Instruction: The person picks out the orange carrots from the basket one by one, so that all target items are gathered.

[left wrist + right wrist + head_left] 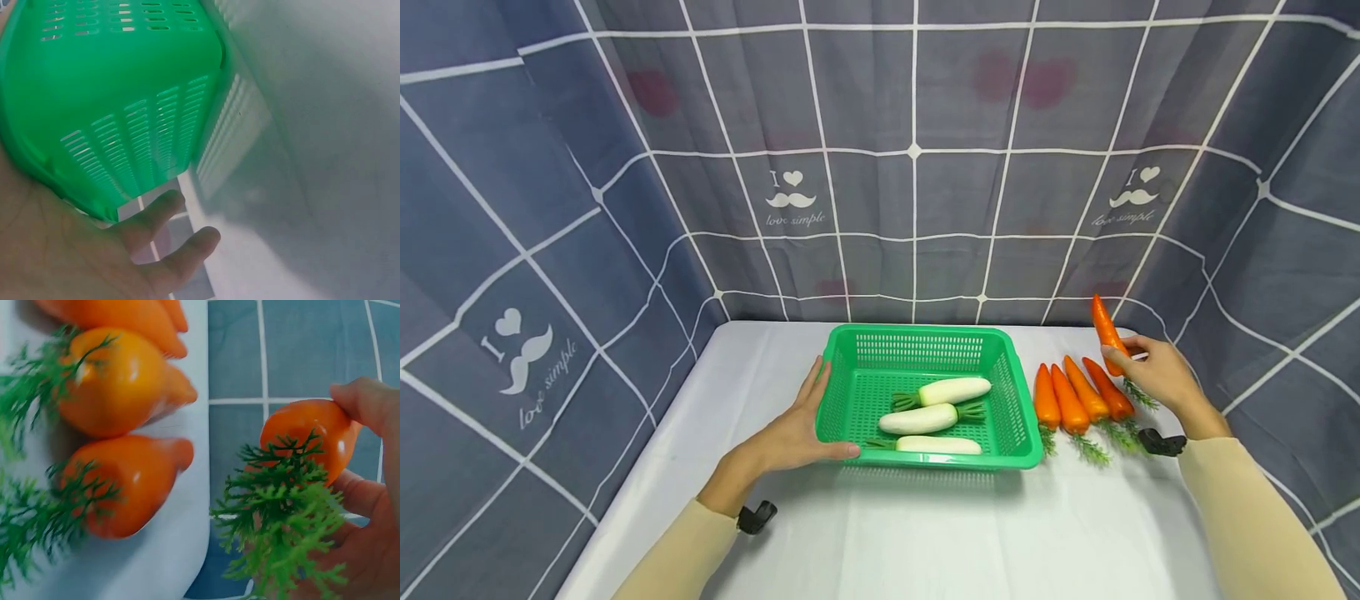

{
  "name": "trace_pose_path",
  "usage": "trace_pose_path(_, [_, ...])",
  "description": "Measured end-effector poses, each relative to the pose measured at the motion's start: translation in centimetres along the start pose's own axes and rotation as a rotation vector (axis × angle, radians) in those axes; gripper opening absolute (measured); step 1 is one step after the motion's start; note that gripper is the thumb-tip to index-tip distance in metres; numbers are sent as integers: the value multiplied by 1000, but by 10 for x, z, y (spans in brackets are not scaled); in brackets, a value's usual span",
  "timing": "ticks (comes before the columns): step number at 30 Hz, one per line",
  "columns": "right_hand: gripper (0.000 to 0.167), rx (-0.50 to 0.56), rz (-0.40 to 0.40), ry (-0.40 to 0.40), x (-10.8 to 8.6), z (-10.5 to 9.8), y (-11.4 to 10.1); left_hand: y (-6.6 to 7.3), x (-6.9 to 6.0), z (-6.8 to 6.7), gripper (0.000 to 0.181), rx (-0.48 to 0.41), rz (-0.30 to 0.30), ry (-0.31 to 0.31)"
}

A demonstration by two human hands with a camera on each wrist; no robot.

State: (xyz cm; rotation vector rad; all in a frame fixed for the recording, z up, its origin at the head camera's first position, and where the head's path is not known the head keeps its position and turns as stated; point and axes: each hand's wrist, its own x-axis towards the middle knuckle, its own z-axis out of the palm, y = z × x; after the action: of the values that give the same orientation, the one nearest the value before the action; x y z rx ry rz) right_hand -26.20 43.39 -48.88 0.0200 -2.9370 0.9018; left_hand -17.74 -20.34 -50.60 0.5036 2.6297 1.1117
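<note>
A green plastic basket stands on the table with three white radishes in it, their green stems showing. My left hand rests against the basket's left side, fingers spread and fairly straight, thumb at the front rim. In the left wrist view, two fingers extend past the slotted wall. On the right, my right hand pinches an orange carrot between thumb and fingers, tip pointing up and away. Its leafy green top hangs toward the wrist camera.
Several more carrots lie side by side between the basket and my right hand, leaves toward me. A white cloth covers the table. Grey-blue checked curtains rise behind it and along both sides.
</note>
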Motion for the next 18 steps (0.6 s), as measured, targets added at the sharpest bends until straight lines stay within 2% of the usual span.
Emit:
trace_pose_path(12, [88, -59, 44, -25, -9, 4, 29, -1, -1, 0, 153, -1, 6, 8])
trace_pose_path(18, [80, -73, 57, 2, -14, 9, 42, 1, 0, 1, 153, 0, 6, 6])
